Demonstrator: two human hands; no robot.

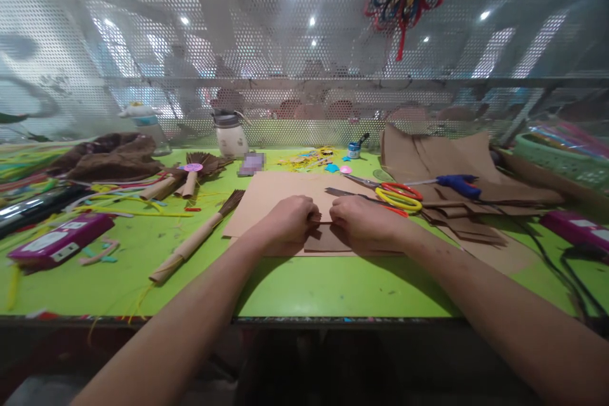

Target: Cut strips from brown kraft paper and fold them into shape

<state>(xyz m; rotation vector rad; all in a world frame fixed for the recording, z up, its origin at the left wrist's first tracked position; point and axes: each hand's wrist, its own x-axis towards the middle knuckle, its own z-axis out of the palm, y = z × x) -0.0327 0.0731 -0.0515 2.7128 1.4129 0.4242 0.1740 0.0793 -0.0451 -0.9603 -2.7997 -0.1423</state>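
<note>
Brown paper [266, 193] lies flat on the green table, with a smaller folded brown piece [328, 241] on top of it. My left hand [294, 217] is closed, its fingertips pinching the small piece near its left end. Just to the right, my right hand [354, 219] is also closed, fingers curled on the same piece. A narrow gap separates the two hands. Scissors with red and yellow handles [398, 196] rest beyond my right hand. Left of my left hand lies a rolled paper tube with a fringed end [190, 246].
A blue glue gun [459, 185] and stacked brown paper [442, 158] are at the right. A white jar [231, 134] stands at the back. Purple boxes [61, 241] and two fringed rolls [189, 183] are leftward, with yellow strips around. A black cable [547, 254] runs at right.
</note>
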